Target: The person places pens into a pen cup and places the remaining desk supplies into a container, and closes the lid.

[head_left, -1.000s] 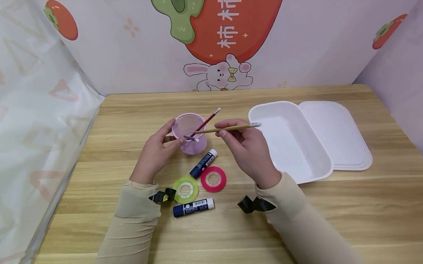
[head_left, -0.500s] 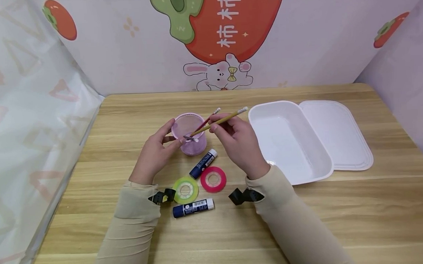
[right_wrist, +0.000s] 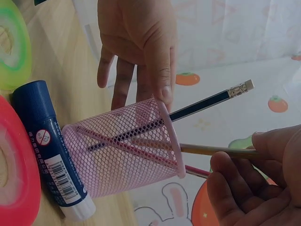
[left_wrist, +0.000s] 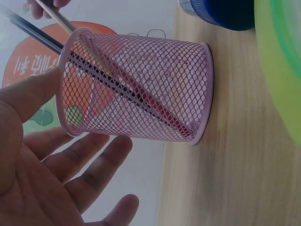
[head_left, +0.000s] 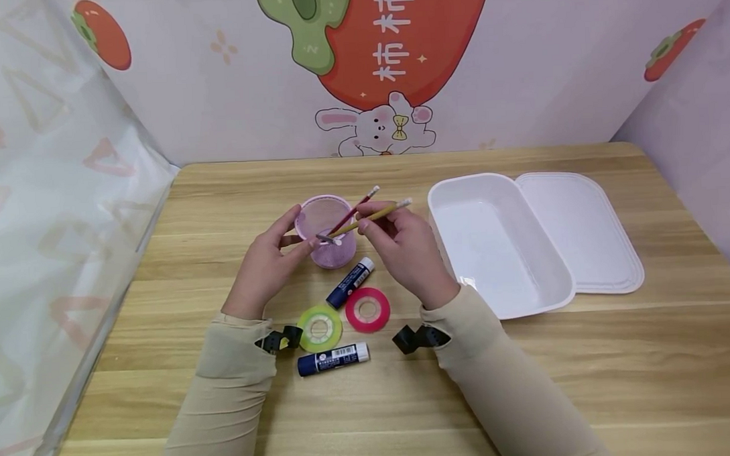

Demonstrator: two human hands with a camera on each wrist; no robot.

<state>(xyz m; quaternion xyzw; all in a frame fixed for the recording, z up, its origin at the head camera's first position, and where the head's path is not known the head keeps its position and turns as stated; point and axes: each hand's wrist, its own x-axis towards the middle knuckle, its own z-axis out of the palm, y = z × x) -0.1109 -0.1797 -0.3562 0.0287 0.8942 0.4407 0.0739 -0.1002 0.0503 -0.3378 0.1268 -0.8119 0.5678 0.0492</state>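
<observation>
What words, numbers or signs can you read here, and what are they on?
"柿柿": sideways, on the big orange-red persimmon printed on the pale backdrop.
"顺利": same persimmon, upside down in the left wrist view.
Seemingly "0-3", slashed in a red ring: one cylindrical dark-blue, white-ended glue stick; its barcode digits and other print are too blurred.
Matching second glue stick: too small.
Round pink metal-mesh cup: none seen.

Backdrop [head_left: 216,106] reads "柿柿"; glue stick [right_wrist: 55,153] bears, apparently, crossed-out "0-3".
</observation>
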